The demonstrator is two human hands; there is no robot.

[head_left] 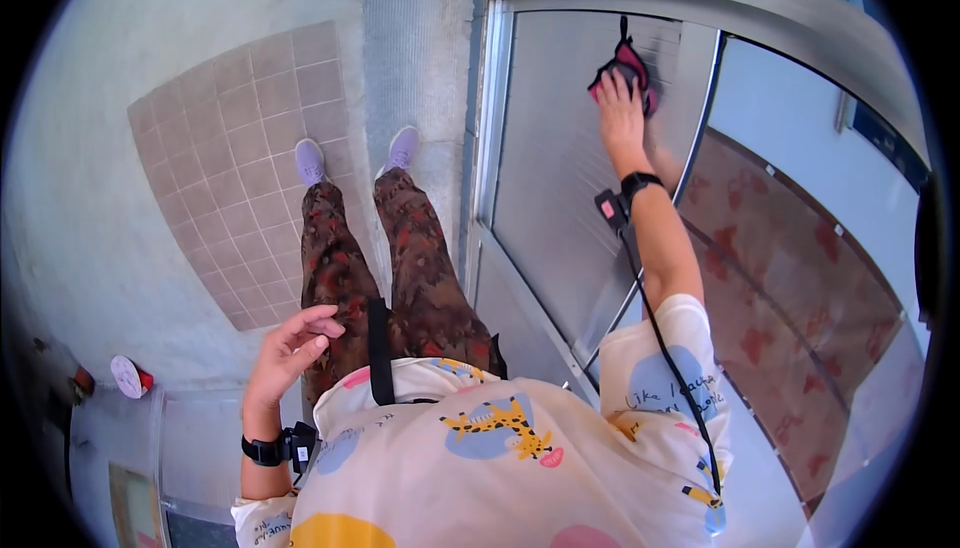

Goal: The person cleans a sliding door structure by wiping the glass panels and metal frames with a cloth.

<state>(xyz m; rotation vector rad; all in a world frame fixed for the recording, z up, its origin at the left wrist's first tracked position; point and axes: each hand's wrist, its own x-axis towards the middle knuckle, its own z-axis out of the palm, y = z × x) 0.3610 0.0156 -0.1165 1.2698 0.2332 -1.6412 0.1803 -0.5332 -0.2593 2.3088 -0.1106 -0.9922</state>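
Note:
My right hand [622, 120] presses a pink and dark grey cloth with black edging [628, 56] against the upper part of a grey door panel [555, 138]. The fingers lie over the cloth, and its black loop sticks out beyond them. Streaks show on the panel around it. My left hand [292, 350] is in the air beside my left thigh, fingers loosely bent and thumb apart, with nothing in it. Each wrist wears a black band with a small device; a cable runs from the right one along my arm.
A silver metal frame [490, 118] borders the panel. To its right is a pane or sheet with a brown, red-patterned lower part [770, 318]. My feet stand near brown floor tiles [245, 148] and a grey strip [415, 58]. A round white and red object [128, 377] is at lower left.

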